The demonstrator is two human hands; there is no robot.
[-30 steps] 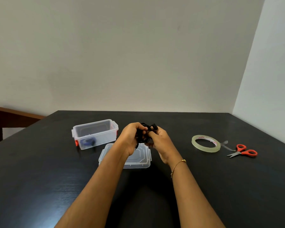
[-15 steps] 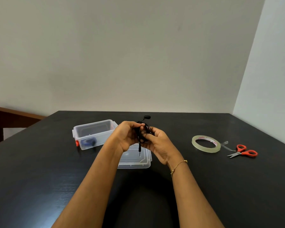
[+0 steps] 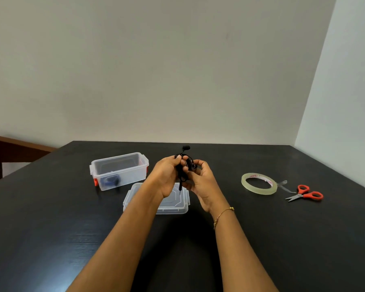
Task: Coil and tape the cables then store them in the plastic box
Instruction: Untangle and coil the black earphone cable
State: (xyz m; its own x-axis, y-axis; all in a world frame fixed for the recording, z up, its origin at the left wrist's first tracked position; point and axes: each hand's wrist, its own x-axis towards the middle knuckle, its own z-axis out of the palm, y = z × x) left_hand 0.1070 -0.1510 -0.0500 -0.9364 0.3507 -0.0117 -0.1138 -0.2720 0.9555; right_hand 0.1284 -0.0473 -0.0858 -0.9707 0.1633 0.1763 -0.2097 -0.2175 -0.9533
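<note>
A black table (image 3: pixel 51 228) spreads under both forearms. To the left of the fingers and slightly farther away stands a clear plastic box (image 3: pixel 119 170), open-topped, with a dark blue and black item lying at its near left corner. Just below the fingers, nearer the person, lies the box's clear lid (image 3: pixel 171 202), flat on the table. Well to the right of the fingers lies a roll of clear tape (image 3: pixel 258 183), and beyond it red-handled scissors (image 3: pixel 303 193). The left hand (image 3: pixel 167 175) and right hand (image 3: pixel 200 180) meet above the lid, fingers of both curled and pinching a small black cable (image 3: pixel 182 167) bundle between them; one plug end hangs down, another end sticks up above the fingertips.
</note>
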